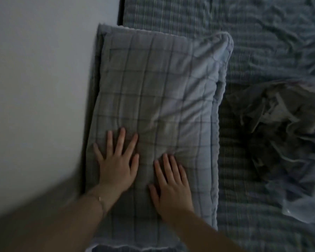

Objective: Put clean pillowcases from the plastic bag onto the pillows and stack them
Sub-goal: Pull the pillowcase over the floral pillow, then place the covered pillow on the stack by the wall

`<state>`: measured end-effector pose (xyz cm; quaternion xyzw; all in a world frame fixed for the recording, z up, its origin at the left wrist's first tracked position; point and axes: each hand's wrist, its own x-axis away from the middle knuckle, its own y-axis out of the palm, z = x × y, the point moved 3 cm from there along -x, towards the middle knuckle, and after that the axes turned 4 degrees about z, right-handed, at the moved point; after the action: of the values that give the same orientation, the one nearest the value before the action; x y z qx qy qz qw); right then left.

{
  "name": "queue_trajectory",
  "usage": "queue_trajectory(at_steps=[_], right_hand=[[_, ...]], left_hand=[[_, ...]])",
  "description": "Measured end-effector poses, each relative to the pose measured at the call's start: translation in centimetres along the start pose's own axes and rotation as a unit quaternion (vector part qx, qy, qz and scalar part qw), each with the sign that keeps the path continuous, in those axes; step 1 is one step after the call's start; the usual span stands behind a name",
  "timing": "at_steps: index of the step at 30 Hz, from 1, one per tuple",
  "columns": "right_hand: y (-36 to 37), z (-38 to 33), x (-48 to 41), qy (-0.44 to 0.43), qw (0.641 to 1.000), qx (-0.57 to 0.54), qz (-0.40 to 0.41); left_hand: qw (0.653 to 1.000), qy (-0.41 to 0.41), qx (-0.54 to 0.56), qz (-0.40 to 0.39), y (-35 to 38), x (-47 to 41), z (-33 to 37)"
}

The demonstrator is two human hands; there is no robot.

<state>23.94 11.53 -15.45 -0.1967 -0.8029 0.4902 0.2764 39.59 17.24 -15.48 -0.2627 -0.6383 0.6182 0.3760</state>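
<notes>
There is a single view, from a wide-angle camera worn on the person's head. It looks steeply down, almost straight onto the bed [253, 42], from close above. The pillow [153, 88] fills the middle of the frame, with its long side running away from the camera. A pale wall [35, 88] takes up the left third. The plastic bag [289, 110] is cut off by the right edge. The left forearm [62, 220] enters from the bottom-left corner and the right forearm [204, 233] from the bottom edge. The picture is dim and slightly blurred.
</notes>
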Motion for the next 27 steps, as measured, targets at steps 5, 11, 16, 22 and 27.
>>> queue_trajectory(at_steps=[5, 11, 16, 22, 27], right_hand=[[-1.8, 1.6, 0.2, 0.046, 0.995, -0.071, 0.05], [-2.1, 8.5, 7.2, 0.501, 0.736, -0.411, -0.193], [-2.4, 5.6, 9.4, 0.467, 0.76, -0.409, -0.194], [-0.2, 8.1, 10.5, 0.466, 0.805, -0.278, -0.241], [-2.2, 10.9, 12.4, 0.409, 0.853, -0.128, -0.298]], left_hand=[[0.986, -0.113, 0.119, 0.035, -0.5, 0.6, -1.9], [0.781, -0.525, 0.323, -0.094, -1.3, 9.0, -3.9], [0.88, -0.425, 0.201, -0.063, -5.4, 8.9, -4.4], [0.976, -0.194, -0.027, -0.092, -4.9, 8.9, -2.1], [0.975, 0.021, -0.046, -0.214, -4.4, 7.9, 6.5]])
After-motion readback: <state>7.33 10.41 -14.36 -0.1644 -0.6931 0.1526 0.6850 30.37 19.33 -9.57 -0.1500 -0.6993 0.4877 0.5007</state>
